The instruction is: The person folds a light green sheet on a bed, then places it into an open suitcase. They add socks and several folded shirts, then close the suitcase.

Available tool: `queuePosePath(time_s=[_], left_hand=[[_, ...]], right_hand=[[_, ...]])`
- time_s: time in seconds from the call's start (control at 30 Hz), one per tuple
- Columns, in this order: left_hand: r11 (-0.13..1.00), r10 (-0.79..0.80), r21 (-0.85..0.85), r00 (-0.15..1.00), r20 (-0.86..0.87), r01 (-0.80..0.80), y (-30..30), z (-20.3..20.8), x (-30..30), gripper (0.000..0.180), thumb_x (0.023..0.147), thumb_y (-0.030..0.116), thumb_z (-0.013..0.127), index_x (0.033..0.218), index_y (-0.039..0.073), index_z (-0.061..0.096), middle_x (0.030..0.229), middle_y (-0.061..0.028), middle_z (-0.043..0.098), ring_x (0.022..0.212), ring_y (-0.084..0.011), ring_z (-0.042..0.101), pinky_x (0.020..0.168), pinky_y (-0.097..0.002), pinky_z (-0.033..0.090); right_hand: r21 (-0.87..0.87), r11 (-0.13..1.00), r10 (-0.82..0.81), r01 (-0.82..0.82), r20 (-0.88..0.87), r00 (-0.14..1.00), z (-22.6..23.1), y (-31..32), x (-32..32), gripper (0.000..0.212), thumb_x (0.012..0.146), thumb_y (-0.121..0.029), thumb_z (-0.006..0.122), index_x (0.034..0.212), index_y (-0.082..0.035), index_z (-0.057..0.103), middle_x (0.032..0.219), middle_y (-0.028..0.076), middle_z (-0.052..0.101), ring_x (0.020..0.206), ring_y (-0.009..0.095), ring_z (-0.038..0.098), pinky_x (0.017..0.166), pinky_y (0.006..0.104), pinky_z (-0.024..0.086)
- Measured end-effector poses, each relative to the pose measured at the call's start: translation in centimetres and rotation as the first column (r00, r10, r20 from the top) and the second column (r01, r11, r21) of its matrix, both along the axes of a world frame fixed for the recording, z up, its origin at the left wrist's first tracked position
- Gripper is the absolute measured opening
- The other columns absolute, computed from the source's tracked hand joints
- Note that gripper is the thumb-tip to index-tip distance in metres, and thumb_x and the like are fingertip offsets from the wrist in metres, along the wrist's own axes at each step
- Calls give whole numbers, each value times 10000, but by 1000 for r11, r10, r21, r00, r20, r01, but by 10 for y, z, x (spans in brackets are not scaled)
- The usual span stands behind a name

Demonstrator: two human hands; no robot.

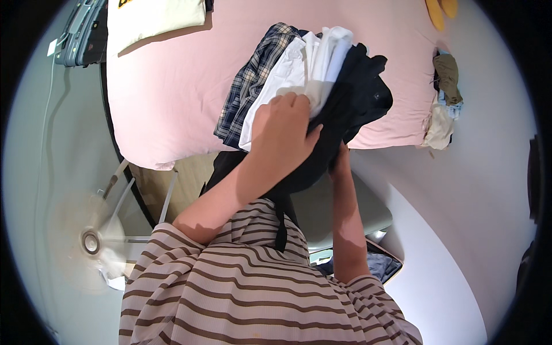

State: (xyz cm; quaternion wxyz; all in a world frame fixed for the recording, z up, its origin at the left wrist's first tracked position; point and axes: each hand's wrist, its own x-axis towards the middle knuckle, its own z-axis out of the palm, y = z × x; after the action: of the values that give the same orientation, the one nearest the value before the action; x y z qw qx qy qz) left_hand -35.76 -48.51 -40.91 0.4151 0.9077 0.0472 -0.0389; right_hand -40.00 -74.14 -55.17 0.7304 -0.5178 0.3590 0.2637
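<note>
A bunch of folded clothes stands at the near edge of a pink-covered bed (167,98). In it are a dark plaid shirt (250,86), white garments (282,72) and a black garment (359,86) on the right, which hangs down toward my body. My left hand (282,126) reaches over the white clothes, its fingers curled into them, its thumb against the black cloth. At the lower right side of the black garment, my right hand (340,160) grips the fabric from behind; most of its fingers are hidden.
A cream item (155,23) lies at the bed's far left, beside a dark suitcase (83,34). More clothes (445,103) are heaped at the right bed edge. A fan (91,241) stands at lower left. An open box with dark cloth (382,265) sits by my right forearm.
</note>
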Motion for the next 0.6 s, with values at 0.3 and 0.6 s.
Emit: queuePosePath(time_s=[0.3, 0.6], left_hand=[[935, 104, -279, 920, -378, -221, 50, -95, -11, 516, 763, 362, 700, 1069, -3, 502, 911, -230, 532, 804, -349, 535, 752, -404, 446], [898, -24, -369, 809, -588, -241, 58, -66, -40, 651, 719, 376, 770, 1052, -115, 502, 886, -134, 621, 798, -208, 589, 736, -291, 458]], right_hand=[[-624, 755, 144, -200, -139, 980, 6, 18, 8, 735, 789, -434, 715, 1289, 39, 456, 1239, 136, 557, 1141, 230, 531, 970, 338, 416], [-138, 988, 50, -72, -157, 986, 37, -4, -1, 696, 800, -396, 718, 1264, 52, 456, 1201, 149, 578, 1098, 228, 568, 938, 326, 446]])
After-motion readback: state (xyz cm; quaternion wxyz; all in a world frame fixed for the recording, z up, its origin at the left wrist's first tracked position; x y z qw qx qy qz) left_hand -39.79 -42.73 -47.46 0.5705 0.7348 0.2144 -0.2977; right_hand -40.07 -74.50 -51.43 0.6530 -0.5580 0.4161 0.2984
